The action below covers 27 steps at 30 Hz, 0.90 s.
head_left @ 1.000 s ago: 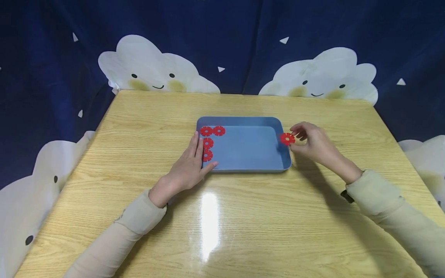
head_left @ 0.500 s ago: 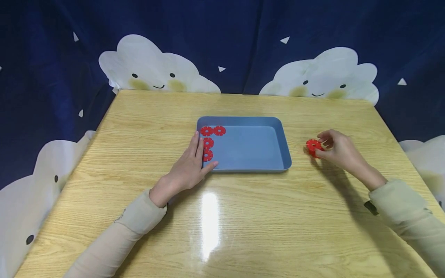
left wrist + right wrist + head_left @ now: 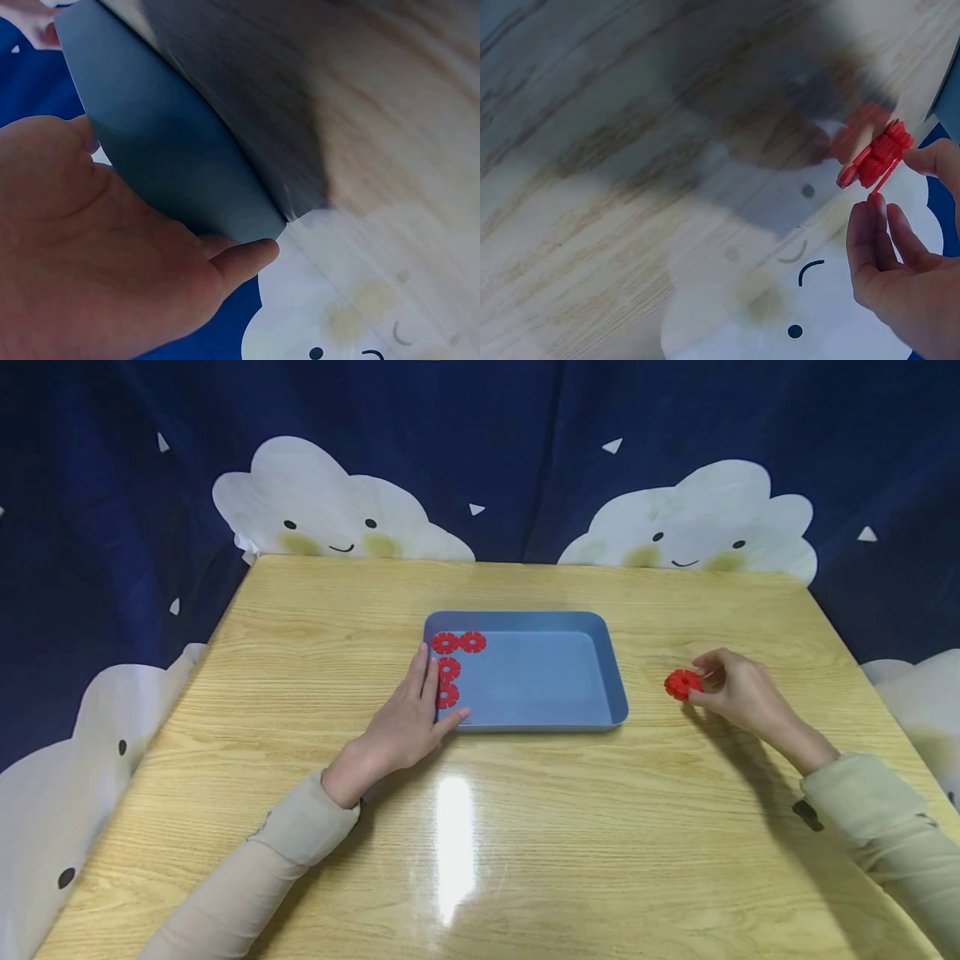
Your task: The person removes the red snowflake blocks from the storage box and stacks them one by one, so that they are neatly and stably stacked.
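A blue rectangular tray (image 3: 540,677) lies on the table. Several red flower-shaped discs (image 3: 473,642) line its left side and back left corner. My left hand (image 3: 401,718) rests along the tray's left rim, fingers straight, with the thumb over the near edge. In the left wrist view, the palm faces the outer wall of the tray (image 3: 172,142). Right of the tray, my right hand (image 3: 738,689) pinches a red flower-shaped disc at a small pile of red discs (image 3: 678,685). The right wrist view has the held disc edge-on between thumb and fingers, against the pile (image 3: 877,157).
The wooden table (image 3: 525,843) reaches to a dark blue curtain (image 3: 517,460) printed with white clouds. Bare wood shows between the tray and the red pile. A bright reflection lies in front of the tray.
My right hand has moved right, from the tray's right edge to the pile, with a red disc between its fingers, then lowered slightly. The left hand and tray have stayed in place.
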{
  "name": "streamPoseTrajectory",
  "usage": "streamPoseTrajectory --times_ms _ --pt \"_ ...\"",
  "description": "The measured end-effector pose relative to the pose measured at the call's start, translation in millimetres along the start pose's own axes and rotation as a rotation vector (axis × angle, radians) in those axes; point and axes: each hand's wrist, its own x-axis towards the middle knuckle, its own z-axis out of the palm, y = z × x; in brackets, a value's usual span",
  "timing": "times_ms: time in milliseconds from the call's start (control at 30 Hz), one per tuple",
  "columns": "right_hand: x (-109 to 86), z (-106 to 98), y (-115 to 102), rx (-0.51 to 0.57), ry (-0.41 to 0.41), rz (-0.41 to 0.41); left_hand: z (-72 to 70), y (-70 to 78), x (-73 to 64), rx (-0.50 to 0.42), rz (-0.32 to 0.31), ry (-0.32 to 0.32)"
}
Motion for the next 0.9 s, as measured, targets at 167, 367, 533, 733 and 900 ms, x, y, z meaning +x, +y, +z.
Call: streamPoseTrajectory --times_ms 167,367,533,733,900 --pt "-0.3 0 1 0.000 -0.013 0.013 0.2 -0.1 0.1 -0.004 -0.002 0.003" --pt "-0.6 0 1 -0.002 -0.031 0.027 -0.5 0.5 -0.1 -0.006 -0.005 -0.005" --pt "-0.3 -3 -2 0.010 -0.006 -0.010 -0.7 0.7 -0.2 -0.009 -0.005 -0.008" --pt "8.6 -4 -23 -0.001 0.004 -0.073 -0.5 0.1 -0.3 -0.006 -0.006 -0.004" --pt "23.7 0 -47 0.020 -0.035 -0.111 0.2 -0.2 0.0 -0.006 -0.011 -0.007"
